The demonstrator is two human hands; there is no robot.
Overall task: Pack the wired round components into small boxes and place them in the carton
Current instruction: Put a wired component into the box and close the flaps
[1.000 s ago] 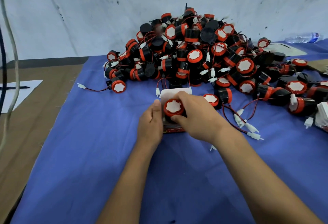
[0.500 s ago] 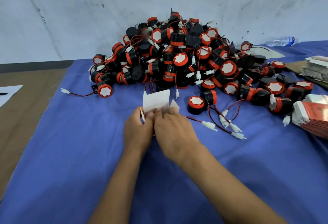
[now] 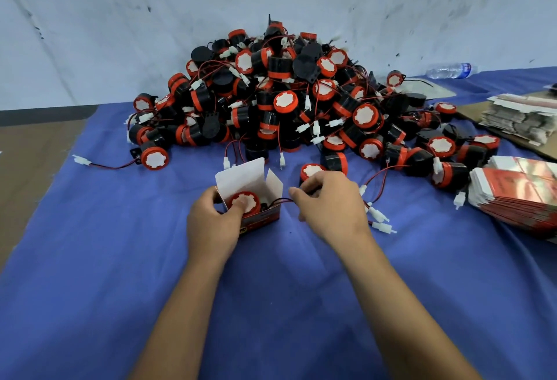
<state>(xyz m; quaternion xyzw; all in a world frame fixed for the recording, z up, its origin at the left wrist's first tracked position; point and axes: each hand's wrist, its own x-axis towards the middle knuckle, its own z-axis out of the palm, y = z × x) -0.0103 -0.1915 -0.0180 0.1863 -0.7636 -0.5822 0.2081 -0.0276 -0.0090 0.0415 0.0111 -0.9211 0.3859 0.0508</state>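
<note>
Just in front of the big heap of components (image 3: 289, 102), a small box (image 3: 253, 199) stood on the blue cloth (image 3: 120, 259) of the table, its white flaps open and upright, its red printed side facing the camera. Inside it sat one round component (image 3: 244, 201), red rim and white face up, filling most of the opening. The left hand (image 3: 211, 226) was at the box's left side, fingers curled around that wall and the thumb pressing down on the component's face. The right hand (image 3: 328, 208), just right of the box, had its fingers curled in, pinching the thin dark wire (image 3: 281, 200) that ran out over the box's right edge; whether a connector was tucked in the palm, I could not tell. Behind that hand lay a loose component (image 3: 312, 171), with white connectors (image 3: 378, 217) on red and black leads spilling to the right of the box. Further right of the box, a fanned stack of flat red cartons (image 3: 518, 196) lay on the cloth. Far right and behind the heap, a clear water bottle (image 3: 452, 70) lay on its side against the wall.
</note>
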